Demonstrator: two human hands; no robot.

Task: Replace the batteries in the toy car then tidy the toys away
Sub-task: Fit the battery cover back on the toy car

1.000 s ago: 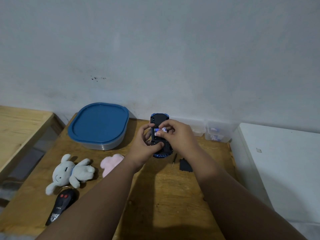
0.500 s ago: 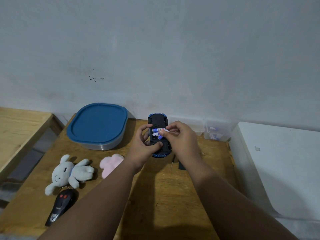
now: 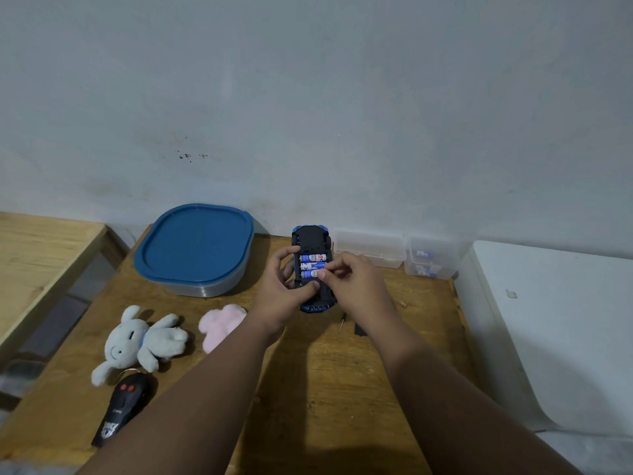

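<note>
Car (image 3: 313, 269) upturned, light rigid plastic, clamped at its sides by left hand (image 3: 279, 296); right hand (image 3: 356, 286) fingers (image 3: 327, 273) pinch small slippery batteries (image 3: 312, 266), seating them

Toy car (image 3: 312, 241) underside is partly covered by the left hand (image 3: 286, 296) and right hand (image 3: 356, 286); its near end is mostly hidden. Right ends of the batteries (image 3: 312, 266) are masked by right fingertips (image 3: 323, 274). Battery print is too small to be read. Pink plush (image 3: 219, 322) is cut by the left forearm. Small dark piece (image 3: 359, 330) and thin tool (image 3: 342, 323) are largely hidden behind the right wrist. Small boxes' (image 3: 430, 262) contents are blurred.
</note>
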